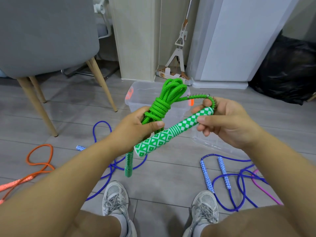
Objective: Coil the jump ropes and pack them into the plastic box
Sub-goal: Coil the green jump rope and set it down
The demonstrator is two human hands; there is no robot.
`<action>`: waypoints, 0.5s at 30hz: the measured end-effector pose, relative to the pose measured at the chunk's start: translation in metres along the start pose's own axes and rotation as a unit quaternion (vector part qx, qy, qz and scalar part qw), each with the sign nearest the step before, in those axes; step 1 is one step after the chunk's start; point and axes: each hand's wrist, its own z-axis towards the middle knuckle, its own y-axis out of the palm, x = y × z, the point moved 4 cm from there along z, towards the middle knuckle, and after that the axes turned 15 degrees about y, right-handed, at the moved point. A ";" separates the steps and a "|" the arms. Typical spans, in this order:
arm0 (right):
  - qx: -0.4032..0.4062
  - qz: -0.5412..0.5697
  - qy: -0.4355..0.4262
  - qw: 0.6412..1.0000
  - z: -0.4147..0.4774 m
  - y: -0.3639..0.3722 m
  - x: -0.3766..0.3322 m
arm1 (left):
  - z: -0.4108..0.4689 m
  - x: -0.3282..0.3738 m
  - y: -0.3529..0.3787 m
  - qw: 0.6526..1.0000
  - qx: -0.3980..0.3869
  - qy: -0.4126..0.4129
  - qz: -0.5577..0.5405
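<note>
Green rope (159,106): bumpy woven cord, wound in a fat bundle, middle, above the floor (77,106).
Left hand (136,129): fingers curled round the bundle.
Right hand (227,122): fingers pinch the checked handle (171,132).
Box (136,106): clear plastic, open, 12 o'clock.
Floor: blue ropes (207,177) 5 o'clock, orange rope (10,186) 8 o'clock.

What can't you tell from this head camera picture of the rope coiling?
Head view:
- Plastic box: its inside is largely hidden behind the green coil, so its contents are unclear.
- Orange rope: cut off by the left edge.
- Pink rope: runs out of sight behind the person's right arm or leg.
- Hanging green handle: top hidden behind the patterned handle.
</note>
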 end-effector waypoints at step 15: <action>0.125 -0.018 -0.064 0.990 -0.003 0.007 -0.004 | 0.002 -0.005 -0.007 0.994 0.063 -0.002 0.094</action>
